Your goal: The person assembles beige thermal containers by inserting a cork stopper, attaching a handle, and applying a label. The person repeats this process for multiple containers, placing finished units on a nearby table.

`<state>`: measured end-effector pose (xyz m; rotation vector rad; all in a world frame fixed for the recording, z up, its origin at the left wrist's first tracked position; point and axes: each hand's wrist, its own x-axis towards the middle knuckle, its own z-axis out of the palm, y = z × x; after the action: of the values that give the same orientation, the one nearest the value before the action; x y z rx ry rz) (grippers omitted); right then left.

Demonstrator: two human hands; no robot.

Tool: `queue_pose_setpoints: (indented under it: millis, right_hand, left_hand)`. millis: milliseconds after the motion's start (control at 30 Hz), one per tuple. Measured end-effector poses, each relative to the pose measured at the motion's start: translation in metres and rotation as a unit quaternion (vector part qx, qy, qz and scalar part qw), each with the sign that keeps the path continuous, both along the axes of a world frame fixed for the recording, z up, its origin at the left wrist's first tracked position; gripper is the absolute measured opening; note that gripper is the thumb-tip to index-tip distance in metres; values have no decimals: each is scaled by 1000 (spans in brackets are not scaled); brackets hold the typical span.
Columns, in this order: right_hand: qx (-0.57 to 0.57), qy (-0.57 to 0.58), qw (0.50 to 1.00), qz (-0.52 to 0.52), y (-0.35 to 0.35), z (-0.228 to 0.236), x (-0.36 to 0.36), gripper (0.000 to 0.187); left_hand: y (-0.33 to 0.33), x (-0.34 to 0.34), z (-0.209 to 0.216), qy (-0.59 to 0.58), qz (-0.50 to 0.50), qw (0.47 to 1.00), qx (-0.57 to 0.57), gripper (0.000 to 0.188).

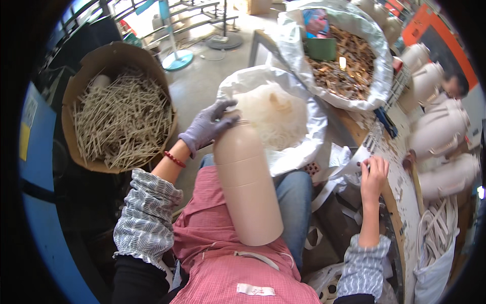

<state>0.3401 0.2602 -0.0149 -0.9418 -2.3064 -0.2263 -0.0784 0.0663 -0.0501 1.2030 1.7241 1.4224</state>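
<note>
A beige bottle-shaped plastic shell (248, 187) lies slanted across my lap, its rounded shoulder and narrow neck pointing away from me. My left hand (210, 125), in a grey-purple glove, is closed around the neck. Bare, my right hand (374, 175) is at the edge of the worktable (400, 187) on the right. Its fingers are drawn together at the tips, with small dark bits beside them; what they hold, if anything, is too small to make out. White strips (331, 185) hang from the table edge near that hand.
Straight ahead stands a white sack (316, 137) of pale plastic rings. Behind it, a larger sack (382, 76) holds brown scraps and a green container (322, 49). A cardboard box (68, 116) of thin sticks is at left. Several beige jugs (438, 126) line the right, where a person sits behind.
</note>
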Motion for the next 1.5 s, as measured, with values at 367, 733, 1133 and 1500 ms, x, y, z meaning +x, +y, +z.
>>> queue_pose_setpoints:
  millis: [367,733,1133,1500]
  right_hand:
    - [-665,354,624,207,-160,-46,-172,9]
    - [-650,329,664,169,-160,-40,-177,8]
    - [-420,269,862,89,-173,-58,-191,40]
    - [-421,410,780,216,-184,-90,-121,19]
  left_hand:
    - [-48,15,-3,103,-77,991,23,56]
    - [-56,20,8,209,-94,973,10,89]
    - [-48,22,21,173,-130,976,-32,80]
    - [66,109,60,432,-227,873,4,46]
